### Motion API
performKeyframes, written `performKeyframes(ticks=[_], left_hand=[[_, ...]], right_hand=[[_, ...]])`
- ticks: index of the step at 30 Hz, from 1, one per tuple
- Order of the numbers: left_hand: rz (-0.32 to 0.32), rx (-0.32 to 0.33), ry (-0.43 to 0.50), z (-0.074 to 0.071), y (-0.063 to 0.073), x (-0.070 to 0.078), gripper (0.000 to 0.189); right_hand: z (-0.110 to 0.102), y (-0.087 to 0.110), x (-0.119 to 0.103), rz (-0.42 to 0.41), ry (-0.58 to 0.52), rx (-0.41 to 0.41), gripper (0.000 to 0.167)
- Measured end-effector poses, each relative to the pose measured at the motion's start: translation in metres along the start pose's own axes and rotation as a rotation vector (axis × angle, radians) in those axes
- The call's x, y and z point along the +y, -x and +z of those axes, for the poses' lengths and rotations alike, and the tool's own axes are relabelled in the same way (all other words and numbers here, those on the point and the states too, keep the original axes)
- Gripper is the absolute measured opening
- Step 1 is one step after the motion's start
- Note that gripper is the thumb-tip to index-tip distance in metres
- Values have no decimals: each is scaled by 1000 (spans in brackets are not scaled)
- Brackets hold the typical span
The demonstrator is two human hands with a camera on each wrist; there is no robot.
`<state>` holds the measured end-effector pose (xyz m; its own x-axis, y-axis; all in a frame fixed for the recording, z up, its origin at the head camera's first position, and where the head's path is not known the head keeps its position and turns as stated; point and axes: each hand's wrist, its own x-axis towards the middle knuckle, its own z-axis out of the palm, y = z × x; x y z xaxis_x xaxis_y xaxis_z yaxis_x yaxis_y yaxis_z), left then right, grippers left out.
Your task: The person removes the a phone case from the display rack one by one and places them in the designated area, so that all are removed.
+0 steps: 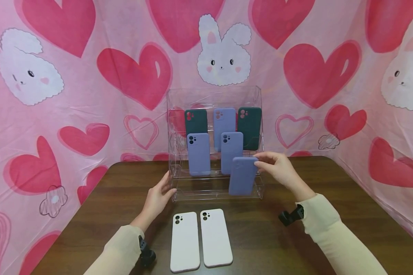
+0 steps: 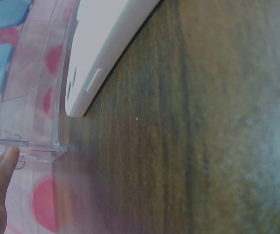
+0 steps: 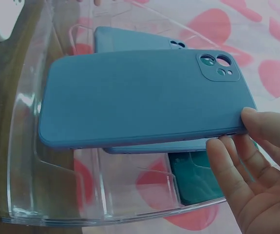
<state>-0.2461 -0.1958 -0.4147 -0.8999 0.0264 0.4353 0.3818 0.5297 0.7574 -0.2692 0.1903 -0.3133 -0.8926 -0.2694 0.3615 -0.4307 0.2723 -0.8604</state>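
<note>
My right hand (image 1: 278,168) pinches a lavender-blue phone case (image 1: 243,176) by its upper right corner. In the right wrist view, the thumb (image 3: 266,124) lies on the case's back, fingers at its edge. The case leans slightly over the right part of the lowest tier of a clear acrylic display rack (image 1: 192,196). With thumb and fingers on either side of its left panel, my left hand (image 1: 157,196) holds the rack near the bottom. Behind the held case stand another lavender case (image 1: 232,147) and a dark green case (image 1: 249,128).
Further left on the rack stand a lavender case (image 1: 199,154) and a green case (image 1: 196,119); another lavender case (image 1: 224,124) stands in the upper tier. Two white phone cases (image 1: 185,242) lie on the wooden table (image 1: 264,244) in front. A pink heart-patterned cloth (image 1: 134,23) hangs behind.
</note>
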Motion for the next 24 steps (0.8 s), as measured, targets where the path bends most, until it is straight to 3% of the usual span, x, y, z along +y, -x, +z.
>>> performKeyframes(ticks=[11, 24], left_hand=[[8, 10, 2, 1, 0, 0, 70], [-22, 1, 6, 0, 0, 1, 71]], right_hand=[[4, 10, 15, 61, -15, -50, 31], [5, 24, 30, 190, -71, -154, 35]])
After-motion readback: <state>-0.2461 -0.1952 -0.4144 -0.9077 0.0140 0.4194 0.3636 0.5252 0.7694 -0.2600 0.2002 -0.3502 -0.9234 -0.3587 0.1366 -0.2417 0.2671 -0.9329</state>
